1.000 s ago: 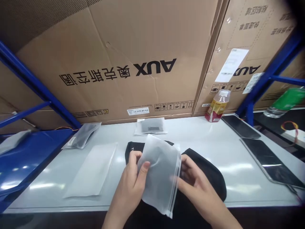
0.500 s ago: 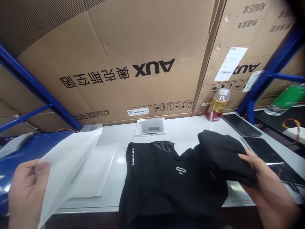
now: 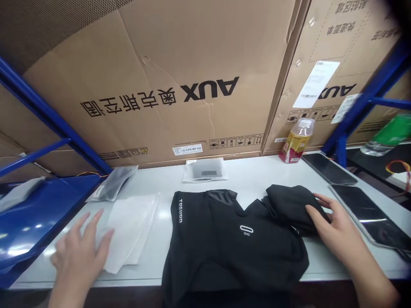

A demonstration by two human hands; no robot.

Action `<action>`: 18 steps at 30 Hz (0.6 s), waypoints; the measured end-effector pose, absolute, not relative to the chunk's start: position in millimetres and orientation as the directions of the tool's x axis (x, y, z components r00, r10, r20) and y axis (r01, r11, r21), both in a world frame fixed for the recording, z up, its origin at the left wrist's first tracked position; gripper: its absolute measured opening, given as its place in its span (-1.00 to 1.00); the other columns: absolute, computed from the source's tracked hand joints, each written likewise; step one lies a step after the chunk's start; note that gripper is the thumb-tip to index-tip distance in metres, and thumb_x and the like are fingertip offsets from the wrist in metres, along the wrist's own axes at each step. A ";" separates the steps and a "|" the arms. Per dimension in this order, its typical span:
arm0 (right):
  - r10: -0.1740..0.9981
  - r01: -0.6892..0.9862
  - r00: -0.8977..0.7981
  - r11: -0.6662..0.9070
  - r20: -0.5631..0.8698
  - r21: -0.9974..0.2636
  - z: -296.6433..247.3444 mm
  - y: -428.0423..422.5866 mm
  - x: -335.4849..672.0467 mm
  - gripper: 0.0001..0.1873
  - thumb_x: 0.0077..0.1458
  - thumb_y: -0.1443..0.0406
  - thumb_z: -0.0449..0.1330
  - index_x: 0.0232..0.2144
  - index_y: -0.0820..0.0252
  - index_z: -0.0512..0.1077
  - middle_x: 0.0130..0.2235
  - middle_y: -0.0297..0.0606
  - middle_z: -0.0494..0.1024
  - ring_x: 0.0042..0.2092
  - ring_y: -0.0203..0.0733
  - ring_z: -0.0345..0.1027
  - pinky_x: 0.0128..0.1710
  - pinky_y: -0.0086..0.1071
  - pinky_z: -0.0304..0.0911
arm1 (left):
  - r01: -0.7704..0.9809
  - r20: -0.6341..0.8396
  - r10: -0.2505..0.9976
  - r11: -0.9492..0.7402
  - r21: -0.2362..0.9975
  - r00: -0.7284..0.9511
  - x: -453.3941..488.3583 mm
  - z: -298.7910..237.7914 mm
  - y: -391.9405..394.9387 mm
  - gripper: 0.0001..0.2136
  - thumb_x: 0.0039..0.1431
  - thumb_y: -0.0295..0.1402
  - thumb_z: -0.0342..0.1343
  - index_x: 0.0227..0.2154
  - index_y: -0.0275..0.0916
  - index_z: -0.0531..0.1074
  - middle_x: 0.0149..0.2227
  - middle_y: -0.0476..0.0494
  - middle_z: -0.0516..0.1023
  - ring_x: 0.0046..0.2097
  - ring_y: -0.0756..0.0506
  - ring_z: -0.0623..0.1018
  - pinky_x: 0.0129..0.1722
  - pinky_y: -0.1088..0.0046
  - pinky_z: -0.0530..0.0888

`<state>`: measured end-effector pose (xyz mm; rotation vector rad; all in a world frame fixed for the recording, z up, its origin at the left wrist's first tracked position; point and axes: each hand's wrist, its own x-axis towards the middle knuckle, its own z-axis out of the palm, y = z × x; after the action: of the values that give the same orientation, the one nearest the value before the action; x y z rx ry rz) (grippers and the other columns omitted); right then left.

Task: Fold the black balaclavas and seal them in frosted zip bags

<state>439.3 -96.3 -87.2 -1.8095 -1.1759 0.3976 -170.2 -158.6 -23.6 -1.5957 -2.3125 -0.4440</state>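
A black garment (image 3: 212, 239) with white lettering lies on the white table, its lower part hanging over the front edge. At its right, my right hand (image 3: 334, 222) grips a folded black bundle of fabric (image 3: 290, 207), thumb on the near side and fingers at the far edge. Whether this bundle is part of the garment I cannot tell. My left hand (image 3: 81, 248), slightly blurred, is open with fingers spread and holds nothing. Just right of it lie thin white sheets (image 3: 131, 226), stacked unevenly.
Clear packets, one at the left (image 3: 114, 184) and one at the back (image 3: 205, 170), lie on the table (image 3: 173, 179). A bottle (image 3: 297, 141) stands back right, near two black phone-like slabs (image 3: 369, 214). Cartons (image 3: 192, 51) and blue shelf posts (image 3: 48, 115) enclose the back.
My left hand has let go of a white sheet, which now lies on the others, uncovering the left packet. My right hand has lowered the folded black bundle onto the table.
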 end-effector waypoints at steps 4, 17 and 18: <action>0.868 0.510 0.484 -0.176 0.112 -0.842 -80.0 -101.0 436.2 -0.34 0.18 -0.09 0.20 0.23 0.04 0.37 0.23 0.01 0.50 0.04 0.20 0.55 -0.09 -0.08 0.46 | 0.999 0.336 0.941 0.019 0.030 -0.028 -137.0 -10.2 -171.1 -0.63 0.39 -0.01 -0.01 0.07 -0.03 0.52 0.21 -0.23 0.50 0.20 -0.39 0.51 0.21 -0.04 0.43; 0.862 0.418 0.503 -0.172 0.070 -0.892 -84.3 -101.4 439.9 -0.34 0.12 -0.10 0.26 0.20 -0.01 0.40 0.24 -0.04 0.50 -0.03 0.18 0.58 -0.13 -0.07 0.48 | 0.972 0.023 0.996 0.075 0.221 -0.083 -106.1 -2.8 -162.8 -0.62 0.35 -0.04 -0.10 -0.40 -0.12 0.50 0.00 -0.26 0.61 -0.06 -0.29 0.68 -0.11 0.20 0.61; 0.864 0.419 0.499 -0.171 0.069 -0.892 -84.2 -101.7 439.7 -0.34 0.13 -0.10 0.26 0.20 -0.01 0.39 0.24 -0.04 0.50 -0.03 0.18 0.58 -0.12 -0.07 0.48 | 0.970 0.019 0.995 0.092 0.226 -0.099 -105.1 -0.1 -163.6 -0.61 0.36 -0.02 -0.10 -0.39 -0.12 0.49 0.01 -0.24 0.61 -0.07 -0.27 0.68 -0.15 0.22 0.61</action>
<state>439.7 -101.7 -84.2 -1.7830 -1.0808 0.5811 -105.1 -163.6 -0.1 -2.1956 -2.4186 -0.2977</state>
